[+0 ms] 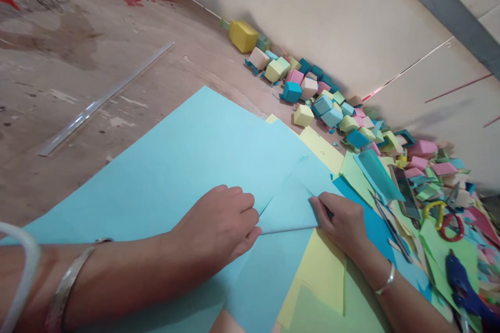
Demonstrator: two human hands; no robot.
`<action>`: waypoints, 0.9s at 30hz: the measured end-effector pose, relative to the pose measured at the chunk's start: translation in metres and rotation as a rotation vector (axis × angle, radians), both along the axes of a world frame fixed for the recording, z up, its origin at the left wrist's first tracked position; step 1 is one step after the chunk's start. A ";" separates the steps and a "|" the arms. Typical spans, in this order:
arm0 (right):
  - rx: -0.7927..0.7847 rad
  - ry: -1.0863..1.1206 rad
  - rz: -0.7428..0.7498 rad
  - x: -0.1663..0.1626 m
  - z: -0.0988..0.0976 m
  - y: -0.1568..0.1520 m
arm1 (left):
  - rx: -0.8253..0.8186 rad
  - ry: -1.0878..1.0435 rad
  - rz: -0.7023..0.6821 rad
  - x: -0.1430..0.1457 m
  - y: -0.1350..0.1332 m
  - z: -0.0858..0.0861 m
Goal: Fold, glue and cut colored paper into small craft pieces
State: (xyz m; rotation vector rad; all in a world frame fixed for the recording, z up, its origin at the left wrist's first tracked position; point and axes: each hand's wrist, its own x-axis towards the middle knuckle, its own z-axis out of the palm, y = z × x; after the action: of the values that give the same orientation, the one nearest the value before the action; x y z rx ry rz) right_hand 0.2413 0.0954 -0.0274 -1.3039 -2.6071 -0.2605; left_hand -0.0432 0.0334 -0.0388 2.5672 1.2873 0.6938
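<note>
A large light blue sheet of paper [187, 151] spreads in front of me, with a fold or cut edge running across it between my hands. My left hand [224, 221] is closed at that edge, its fingers curled onto the paper. My right hand [344, 216] pinches the same sheet near its right side; a small dark spot shows between its fingers, too hidden to name. Beneath lie yellow paper [330, 276] and darker blue paper [355, 208]. Long-bladed scissors [390, 226] rest just right of my right hand.
A clear ruler-like strip [105, 99] lies on the floor [187, 70] at left. Folded paper boxes [332, 112] pile along the wall [297, 5]. At right are a phone [405, 192], scissors with yellow and red handles [452, 227], a blue glue gun [463, 278] and paper scraps.
</note>
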 end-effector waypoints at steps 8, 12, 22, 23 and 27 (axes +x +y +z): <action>-0.040 -0.004 0.003 -0.001 0.003 -0.001 | -0.030 0.063 -0.055 -0.003 0.000 0.006; -0.048 0.001 0.008 -0.002 0.004 -0.001 | -0.026 0.074 -0.028 0.000 0.000 0.007; 0.163 -0.165 -0.008 -0.007 0.005 -0.008 | 0.111 0.094 -0.170 0.000 0.000 0.010; 0.196 -0.207 -0.027 -0.009 0.006 -0.010 | 0.126 0.097 -0.196 0.000 -0.001 0.010; 0.179 -0.324 -0.094 -0.016 0.011 -0.014 | 0.142 0.113 -0.253 0.000 -0.001 0.012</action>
State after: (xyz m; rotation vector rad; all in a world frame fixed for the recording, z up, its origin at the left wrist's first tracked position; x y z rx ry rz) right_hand 0.2254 0.0818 -0.0166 -1.4226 -2.7000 -0.7615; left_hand -0.0434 0.0321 -0.0271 2.8536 0.9465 0.6178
